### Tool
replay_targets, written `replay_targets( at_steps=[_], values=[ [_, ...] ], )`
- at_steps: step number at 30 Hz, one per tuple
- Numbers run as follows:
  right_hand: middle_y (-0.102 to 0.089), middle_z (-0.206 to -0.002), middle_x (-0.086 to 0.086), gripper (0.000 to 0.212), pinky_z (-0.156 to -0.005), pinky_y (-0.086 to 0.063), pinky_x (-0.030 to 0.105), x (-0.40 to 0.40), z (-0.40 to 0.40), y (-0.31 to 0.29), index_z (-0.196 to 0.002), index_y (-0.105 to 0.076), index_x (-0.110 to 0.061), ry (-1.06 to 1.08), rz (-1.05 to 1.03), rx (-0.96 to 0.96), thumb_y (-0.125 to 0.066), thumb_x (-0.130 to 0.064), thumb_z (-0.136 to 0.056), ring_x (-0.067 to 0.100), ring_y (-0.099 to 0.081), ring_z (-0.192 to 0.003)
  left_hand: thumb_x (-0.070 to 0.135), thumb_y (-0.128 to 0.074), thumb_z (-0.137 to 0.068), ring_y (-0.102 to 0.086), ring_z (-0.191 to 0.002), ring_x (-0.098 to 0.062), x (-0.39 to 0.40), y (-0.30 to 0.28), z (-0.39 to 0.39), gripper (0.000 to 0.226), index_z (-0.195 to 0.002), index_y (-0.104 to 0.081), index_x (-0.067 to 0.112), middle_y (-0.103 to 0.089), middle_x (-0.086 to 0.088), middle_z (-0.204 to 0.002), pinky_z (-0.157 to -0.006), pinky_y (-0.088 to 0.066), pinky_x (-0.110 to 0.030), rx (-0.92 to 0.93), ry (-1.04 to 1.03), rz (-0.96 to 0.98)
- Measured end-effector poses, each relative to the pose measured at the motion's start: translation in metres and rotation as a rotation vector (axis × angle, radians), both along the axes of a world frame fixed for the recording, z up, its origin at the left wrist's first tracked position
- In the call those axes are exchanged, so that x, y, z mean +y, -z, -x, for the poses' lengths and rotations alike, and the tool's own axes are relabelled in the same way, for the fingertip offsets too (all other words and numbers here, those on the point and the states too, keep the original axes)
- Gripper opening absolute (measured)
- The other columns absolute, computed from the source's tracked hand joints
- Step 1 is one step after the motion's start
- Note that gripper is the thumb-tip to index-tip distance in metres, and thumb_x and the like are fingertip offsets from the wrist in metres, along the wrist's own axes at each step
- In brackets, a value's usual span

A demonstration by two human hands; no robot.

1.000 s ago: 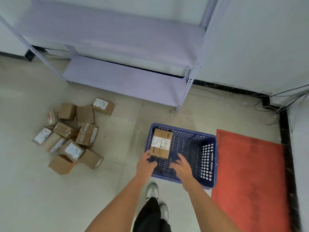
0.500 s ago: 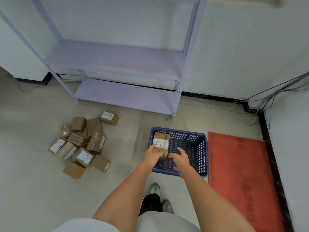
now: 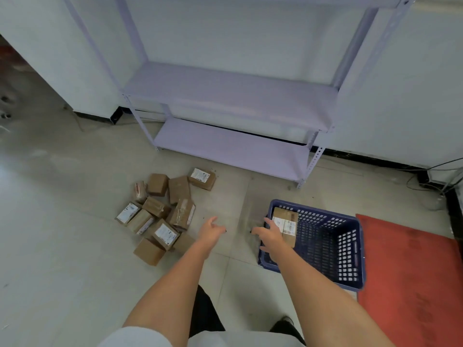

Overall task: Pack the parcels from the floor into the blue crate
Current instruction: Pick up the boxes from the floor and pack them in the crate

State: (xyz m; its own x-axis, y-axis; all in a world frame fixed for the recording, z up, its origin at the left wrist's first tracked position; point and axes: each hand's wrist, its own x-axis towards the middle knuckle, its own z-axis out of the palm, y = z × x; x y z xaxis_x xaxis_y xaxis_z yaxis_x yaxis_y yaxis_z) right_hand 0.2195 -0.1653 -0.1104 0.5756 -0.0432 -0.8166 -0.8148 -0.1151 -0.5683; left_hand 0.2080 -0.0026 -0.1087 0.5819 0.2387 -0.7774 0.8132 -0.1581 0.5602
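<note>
Left hand (image 3: 211, 230) is hanging out over bare floor around the middle of the frame, fingers loosely spread, not holding anything. Right hand (image 3: 270, 235) is reaching out just right of it, fingers spread and relaxed too, hovering over the left edge of the blue crate (image 3: 350, 249) with nothing in its grip. Can't really tell if it's touching the rim or just above it.

The crate is sitting on the floor (image 3: 62, 246) in the lower right of centre, and there's one parcel (image 3: 288, 222) lying inside it already, against the left wall, white label facing up. Right of the crate a red mat (image 3: 413, 284) is taking up the lower right corner, the crate's edge looking like it's just meeting it.

Left of the hands, the pile of parcels (image 3: 162, 216) is sitting on the floor in the centre-left, a messy cluster of brown boxes, some showing white labels, some wrapped in tape, several leaning on each other.

Further back, a pale purple shelf unit (image 3: 230, 96) is standing against the white wall across the upper middle. Some cables (image 3: 441, 179) are trailing along the floor at the right edge.
</note>
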Motion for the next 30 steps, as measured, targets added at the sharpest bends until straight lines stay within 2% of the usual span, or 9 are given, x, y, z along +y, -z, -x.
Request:
replay_targets(
  at_steps=[4, 11, 14, 16, 19, 21, 23, 26, 30],
  values=[
    [-0.044, -0.139, 0.013, 0.067, -0.09, -0.047, 0.04, 0.098, -0.032, 0.013, -0.146, -0.03, -0.02, -0.027, 0.008, 0.017, -0.06, -0.008, -0.086, 0.03, -0.05, -0.116, 0.008, -0.056, -0.087, -0.049, -0.123, -0.029, 0.104, 0.005, -0.031, 0.056, -0.14, -0.038, 0.011, -0.049, -0.012, -0.135, -0.102, -0.039, -0.036, -0.004, 0.001, -0.037],
    [-0.052, -0.13, 0.013, 0.067, -0.093, -0.047, 0.039, 0.225, -0.07, 0.041, -0.144, -0.034, -0.021, -0.04, -0.029, 0.115, -0.061, -0.008, -0.084, 0.026, -0.05, -0.109, 0.006, -0.052, -0.089, -0.05, -0.12, -0.025, 0.246, 0.034, -0.059, 0.051, -0.138, -0.041, 0.01, -0.057, -0.006, -0.124, -0.101, -0.038, -0.031, 0.082, 0.022, -0.099],
    [-0.052, -0.131, 0.014, 0.066, -0.092, -0.045, 0.037, 0.251, -0.084, 0.05, -0.143, -0.035, -0.021, -0.023, -0.031, 0.134, -0.061, -0.006, -0.084, 0.024, -0.048, -0.108, 0.003, -0.046, -0.091, -0.05, -0.076, -0.009, 0.271, 0.045, -0.066, 0.051, -0.141, -0.036, 0.009, -0.049, 0.009, -0.08, -0.067, -0.044, -0.008, 0.095, 0.034, -0.048],
    [-0.055, -0.13, 0.015, 0.064, -0.089, -0.044, 0.035, 0.264, -0.096, 0.055, -0.141, -0.037, -0.02, 0.025, -0.037, 0.145, -0.062, -0.005, -0.084, 0.023, -0.048, -0.107, 0.001, -0.043, -0.092, -0.038, -0.062, -0.003, 0.282, 0.05, -0.074, 0.05, -0.141, -0.034, 0.009, -0.04, 0.008, -0.07, -0.045, -0.037, -0.002, 0.116, 0.025, -0.017],
    [-0.056, -0.128, 0.017, 0.062, -0.087, -0.043, 0.035, 0.276, -0.116, 0.064, -0.14, -0.039, -0.02, 0.057, -0.05, 0.147, -0.062, -0.004, -0.084, 0.022, -0.048, -0.104, 0.0, -0.043, -0.091, -0.042, -0.064, -0.004, 0.291, 0.066, -0.09, 0.05, -0.14, -0.037, 0.009, -0.048, 0.005, -0.076, -0.044, -0.038, -0.004, 0.1, 0.0, -0.009],
    [-0.056, -0.129, 0.017, 0.061, -0.086, -0.043, 0.034, 0.283, -0.128, 0.072, -0.139, -0.04, -0.021, 0.054, -0.048, 0.156, -0.061, -0.003, -0.084, 0.023, -0.049, -0.105, 0.002, -0.044, -0.091, -0.05, -0.074, -0.01, 0.295, 0.075, -0.101, 0.05, -0.14, -0.037, 0.013, -0.059, -0.005, -0.098, -0.046, -0.04, -0.006, 0.115, -0.028, -0.005],
    [-0.056, -0.129, 0.018, 0.061, -0.087, -0.043, 0.035, 0.289, -0.138, 0.084, -0.138, -0.041, -0.021, 0.054, -0.043, 0.162, -0.061, -0.002, -0.084, 0.025, -0.051, -0.108, 0.005, -0.045, -0.091, -0.055, -0.098, -0.018, 0.299, 0.086, -0.113, 0.048, -0.138, -0.041, 0.014, -0.054, -0.007, -0.13, -0.06, -0.042, -0.011, 0.142, 0.003, 0.008],
    [-0.057, -0.127, 0.018, 0.061, -0.087, -0.045, 0.036, 0.294, -0.148, 0.108, -0.138, -0.042, -0.02, 0.052, -0.023, 0.177, -0.061, -0.002, -0.083, 0.023, -0.05, -0.102, 0.005, -0.048, -0.09, -0.052, -0.118, -0.023, 0.306, 0.111, -0.124, 0.051, -0.139, -0.04, 0.016, -0.048, -0.007, -0.139, -0.088, -0.043, -0.024, 0.15, -0.021, 0.006],
    [-0.058, -0.126, 0.017, 0.063, -0.082, -0.046, 0.034, 0.297, -0.153, 0.146, -0.139, -0.041, -0.021, 0.036, 0.018, 0.217, -0.062, -0.004, -0.082, 0.024, -0.052, -0.104, 0.004, -0.047, -0.09, -0.049, -0.071, -0.005, 0.32, 0.153, -0.139, 0.051, -0.139, -0.042, 0.016, -0.056, -0.005, -0.118, -0.065, -0.043, -0.018, 0.162, -0.089, 0.012]
  ],
)
